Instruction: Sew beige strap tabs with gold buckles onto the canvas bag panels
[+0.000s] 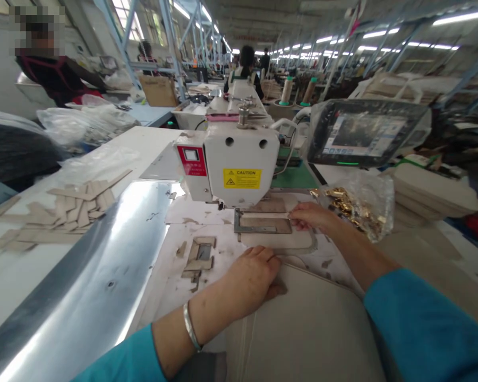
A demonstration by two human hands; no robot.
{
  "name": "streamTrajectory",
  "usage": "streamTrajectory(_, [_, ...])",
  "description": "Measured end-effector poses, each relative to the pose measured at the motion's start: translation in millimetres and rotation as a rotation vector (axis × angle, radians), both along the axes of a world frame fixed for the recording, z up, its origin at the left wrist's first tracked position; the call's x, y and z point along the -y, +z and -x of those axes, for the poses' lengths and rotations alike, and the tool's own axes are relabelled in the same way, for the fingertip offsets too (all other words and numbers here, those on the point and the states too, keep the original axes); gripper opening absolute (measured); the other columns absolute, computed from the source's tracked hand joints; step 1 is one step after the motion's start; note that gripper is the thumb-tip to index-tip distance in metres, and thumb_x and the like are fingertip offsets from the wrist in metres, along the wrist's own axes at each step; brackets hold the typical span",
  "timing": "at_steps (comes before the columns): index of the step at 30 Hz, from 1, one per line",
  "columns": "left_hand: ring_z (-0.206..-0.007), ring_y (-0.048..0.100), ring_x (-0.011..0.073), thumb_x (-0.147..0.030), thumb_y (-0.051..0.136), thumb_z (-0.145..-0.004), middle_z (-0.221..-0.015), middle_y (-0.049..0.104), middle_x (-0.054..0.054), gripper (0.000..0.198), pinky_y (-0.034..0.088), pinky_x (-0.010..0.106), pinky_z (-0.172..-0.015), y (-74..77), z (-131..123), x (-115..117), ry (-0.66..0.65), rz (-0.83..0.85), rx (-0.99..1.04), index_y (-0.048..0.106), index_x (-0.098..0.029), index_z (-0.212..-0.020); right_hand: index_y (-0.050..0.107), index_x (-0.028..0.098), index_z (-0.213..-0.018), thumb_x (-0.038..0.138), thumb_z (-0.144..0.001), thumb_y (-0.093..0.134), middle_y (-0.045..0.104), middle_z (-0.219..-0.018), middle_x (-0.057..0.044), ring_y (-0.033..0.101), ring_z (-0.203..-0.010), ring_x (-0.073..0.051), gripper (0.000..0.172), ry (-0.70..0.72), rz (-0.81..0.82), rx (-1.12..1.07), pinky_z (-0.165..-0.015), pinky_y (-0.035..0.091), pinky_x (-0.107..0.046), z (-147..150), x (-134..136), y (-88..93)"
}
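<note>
A large beige panel (310, 318), seemingly leather or fabric, drapes from the sewing machine bed toward me. My left hand (250, 276) is closed at the panel's upper left edge, fingers bent and thumb lying on the material. Under the white sewing machine head (242, 159), a metal clamp frame (258, 229) rests on a beige piece. My right hand (313, 217) pinches at the frame's right end; what sits between its fingertips is too small to make out. Left of the frame, a taped rectangular guide (201, 254) sticks to the white bed sheet.
Loose beige strips (79, 207) are heaped on the left table. A plastic bag of gold-coloured metal parts (350, 207) lies right of my right hand. Beyond it stand a control screen (366, 132) and a stack of beige panels (430, 191). Other people sit farther back.
</note>
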State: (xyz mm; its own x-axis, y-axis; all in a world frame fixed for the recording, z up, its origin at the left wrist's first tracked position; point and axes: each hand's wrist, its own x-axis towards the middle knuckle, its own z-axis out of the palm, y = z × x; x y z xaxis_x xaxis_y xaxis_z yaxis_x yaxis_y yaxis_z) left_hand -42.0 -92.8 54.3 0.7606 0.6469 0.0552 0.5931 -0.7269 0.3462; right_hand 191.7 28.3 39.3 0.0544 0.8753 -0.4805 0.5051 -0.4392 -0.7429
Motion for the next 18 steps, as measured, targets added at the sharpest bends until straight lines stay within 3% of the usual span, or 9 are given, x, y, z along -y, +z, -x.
streamTrajectory(3, [-0.1, 0.057, 0.0264, -0.031, 0.069, -0.084, -0.103, 0.063, 0.01, 0.022, 0.049, 0.04, -0.09, 0.5, -6, 0, 0.007, -0.01, -0.025, 0.061, -0.014, -0.096, 0.055, 0.014, -0.078, 0.016, -0.085, 0.059, 0.064, -0.06, 0.0, 0.057, -0.044, -0.008, 0.007, 0.02, -0.001, -0.01, -0.042, 0.039, -0.016, 0, 8, 2.4])
streamTrajectory(7, [-0.1, 0.056, 0.0305, -0.033, 0.074, -0.078, -0.103, 0.062, 0.014, 0.03, 0.049, 0.043, -0.087, 6.4, -14, 1, 0.051, -0.013, -0.081, 0.061, -0.011, -0.094, 0.053, 0.017, -0.077, 0.017, -0.086, 0.056, 0.061, -0.059, 0.003, 0.055, -0.043, -0.007, 0.01, 0.009, -0.03, 0.024, -0.042, 0.037, -0.017, 3, 17, 2.2])
streamTrajectory(9, [-0.099, 0.057, 0.0298, -0.027, 0.068, -0.081, -0.101, 0.062, 0.012, 0.018, 0.049, 0.041, -0.086, 8.2, -17, 4, -0.006, -0.059, -0.078, 0.061, -0.013, -0.09, 0.055, 0.018, -0.076, 0.019, -0.086, 0.057, 0.059, -0.059, 0.003, 0.055, -0.047, -0.008, 0.011, 0.022, -0.111, 0.162, -0.045, 0.038, -0.017, 6, 18, -0.1])
streamTrajectory(11, [-0.093, 0.06, 0.0253, -0.015, 0.057, -0.086, -0.097, 0.064, 0.009, 0.003, 0.05, 0.037, -0.083, 6.9, -17, 8, -0.117, -0.113, -0.055, 0.059, -0.015, -0.087, 0.059, 0.018, -0.074, 0.022, -0.083, 0.061, 0.062, -0.067, 0.001, 0.059, -0.061, -0.011, 0.01, 0.074, -0.281, 0.383, -0.056, 0.043, -0.019, 7, 17, -2.1])
streamTrajectory(14, [-0.082, 0.063, 0.0198, -0.008, 0.046, -0.088, -0.09, 0.065, 0.007, 0.013, 0.051, 0.03, -0.074, 0.0, -14, 13, -0.195, -0.154, -0.001, 0.056, -0.015, -0.091, 0.064, 0.017, -0.073, 0.02, -0.078, 0.066, 0.066, -0.089, -0.005, 0.063, -0.09, -0.019, 0.006, 0.123, -0.526, 0.63, -0.082, 0.047, -0.026, -1, 22, 2.4])
streamTrajectory(18, [-0.07, 0.065, 0.0189, -0.007, 0.043, -0.089, -0.081, 0.065, 0.003, 0.013, 0.05, 0.028, -0.059, -5.9, -4, 15, -0.118, -0.136, 0.002, 0.05, -0.017, -0.095, 0.059, 0.019, -0.069, 0.01, -0.082, 0.062, 0.066, -0.11, -0.01, 0.06, -0.109, -0.025, 0.016, -0.039, -0.589, 0.571, -0.095, 0.046, -0.033, -44, 66, 29.8])
